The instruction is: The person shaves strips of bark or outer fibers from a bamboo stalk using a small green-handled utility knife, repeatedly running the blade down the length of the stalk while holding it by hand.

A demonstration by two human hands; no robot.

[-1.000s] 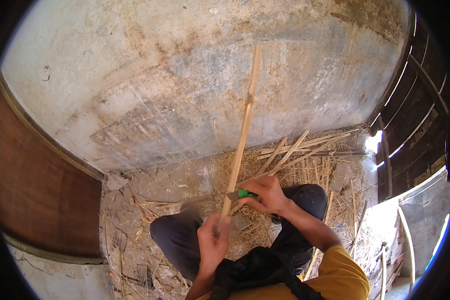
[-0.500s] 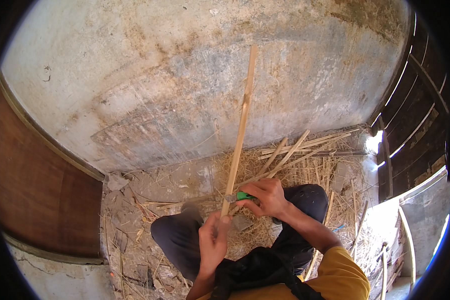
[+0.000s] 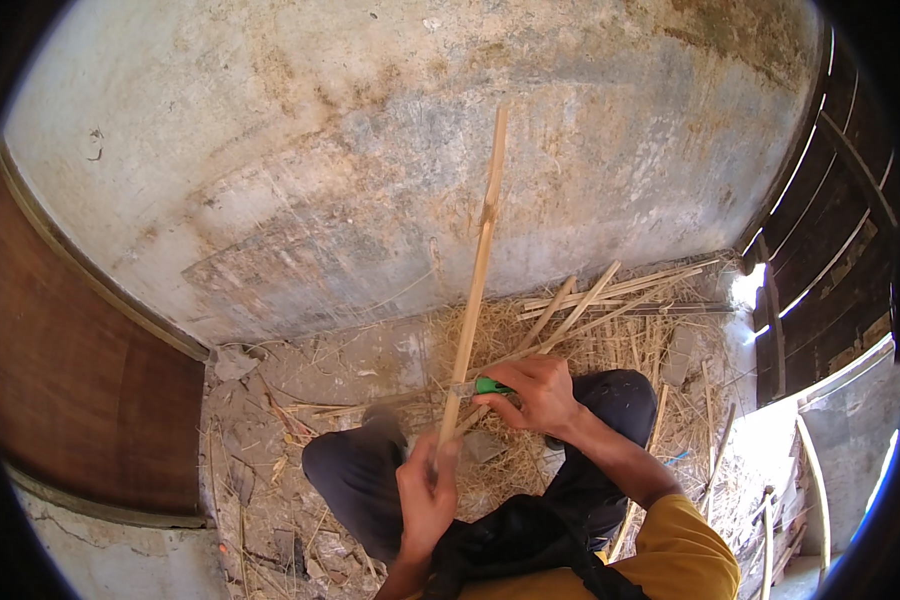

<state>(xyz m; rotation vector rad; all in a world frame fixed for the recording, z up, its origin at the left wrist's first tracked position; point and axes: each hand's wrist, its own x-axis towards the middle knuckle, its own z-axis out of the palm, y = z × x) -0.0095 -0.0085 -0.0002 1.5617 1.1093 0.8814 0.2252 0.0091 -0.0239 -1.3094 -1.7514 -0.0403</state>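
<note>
Our left hand [image 3: 427,492] pinches the pale strip [image 3: 479,265] near its lower end; in view, strip slants past the floor's [image 3: 370,352] far edge. Our right hand [image 3: 538,392] grips the green-handled knife [image 3: 487,386], blade at strip.

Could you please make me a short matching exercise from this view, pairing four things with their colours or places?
Column one:
1. Bamboo strip
2. Knife handle
3. Sleeve
4. Wooden panel

Column two:
A. Brown, at the left side of the picture
B. Gripped near its lower end by the left hand
C. Mustard yellow, on the right arm
D. Green, held in the right hand

Right pairs: 1-B, 2-D, 3-C, 4-A.
</note>
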